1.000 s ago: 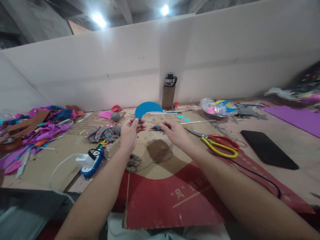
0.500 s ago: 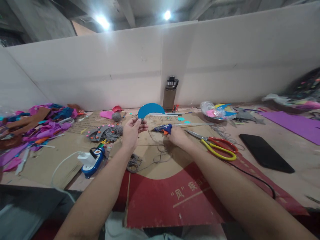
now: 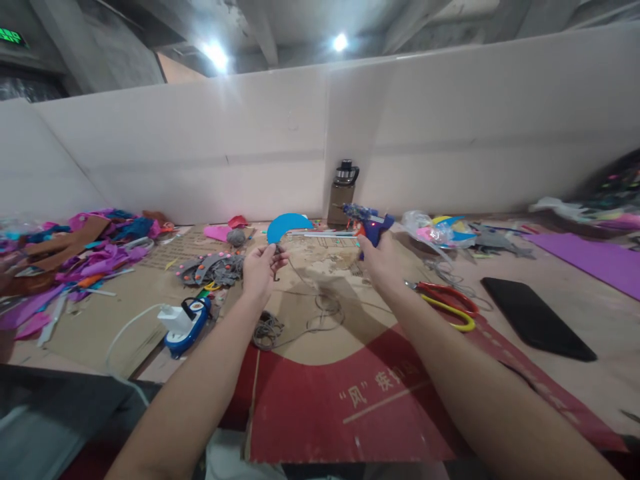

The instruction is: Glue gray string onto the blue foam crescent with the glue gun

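Note:
My left hand (image 3: 261, 272) is closed on a flat blue crescent-shaped piece (image 3: 286, 227), pinching it at its lower left end. Grey cord (image 3: 326, 308) trails from those fingers down to a loose tangle (image 3: 267, 331) on the cardboard. My right hand (image 3: 381, 259) grips a blue hot glue gun (image 3: 373, 230) by its handle, raised above the table. The gun's nozzle points left, with a small red light on its body. Apart from the blue piece, the gun hangs to its right. Below my right wrist lie scissors (image 3: 453, 307) with red and yellow handles.
Cardboard (image 3: 310, 413) covers the table's middle. A bottle (image 3: 342, 193) stands at the back. Grey pieces with coloured dots (image 3: 210, 268), a power strip (image 3: 187, 330) and felt scraps (image 3: 95, 257) lie left. A phone (image 3: 537, 319), purple sheet (image 3: 590, 260) and bagged bowl (image 3: 440, 230) are right.
My right hand has lifted the glue gun off the cardboard, up and to the right. My left hand has shifted slightly left and down with the blue piece, which has tilted.

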`<act>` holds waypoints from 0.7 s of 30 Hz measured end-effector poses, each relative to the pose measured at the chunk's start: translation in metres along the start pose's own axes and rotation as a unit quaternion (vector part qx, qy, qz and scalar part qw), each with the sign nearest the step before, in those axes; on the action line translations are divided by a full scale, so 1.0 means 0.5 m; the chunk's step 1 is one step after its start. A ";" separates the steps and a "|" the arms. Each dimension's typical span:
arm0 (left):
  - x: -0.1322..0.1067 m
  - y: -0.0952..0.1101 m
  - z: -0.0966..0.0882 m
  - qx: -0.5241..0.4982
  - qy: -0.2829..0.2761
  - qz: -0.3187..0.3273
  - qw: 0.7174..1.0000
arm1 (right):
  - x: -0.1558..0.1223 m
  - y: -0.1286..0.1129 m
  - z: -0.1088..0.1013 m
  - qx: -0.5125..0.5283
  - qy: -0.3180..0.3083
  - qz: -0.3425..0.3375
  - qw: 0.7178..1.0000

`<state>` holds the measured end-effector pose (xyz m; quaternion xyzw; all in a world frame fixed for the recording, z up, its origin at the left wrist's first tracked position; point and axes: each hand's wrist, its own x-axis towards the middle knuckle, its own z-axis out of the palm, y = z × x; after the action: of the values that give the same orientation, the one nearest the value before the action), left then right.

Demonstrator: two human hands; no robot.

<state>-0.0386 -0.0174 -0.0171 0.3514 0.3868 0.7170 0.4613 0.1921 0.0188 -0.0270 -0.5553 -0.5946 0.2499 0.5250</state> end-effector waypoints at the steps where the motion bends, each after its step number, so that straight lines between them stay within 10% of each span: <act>1: 0.000 -0.002 -0.001 0.005 -0.003 0.000 1.000 | -0.006 -0.013 -0.002 0.042 0.012 0.009 0.999; 9: -0.010 -0.003 0.009 0.051 -0.008 0.000 0.999 | -0.072 -0.087 0.014 0.147 -0.095 -0.072 0.982; 21: -0.023 -0.005 0.016 0.088 -0.035 0.022 0.995 | -0.101 -0.084 0.029 -0.034 -0.110 -0.165 0.980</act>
<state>-0.0271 -0.0257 -0.0175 0.4236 0.4244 0.6775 0.4259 0.1538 -0.0345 -0.0124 -0.4363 -0.7404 0.1990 0.4710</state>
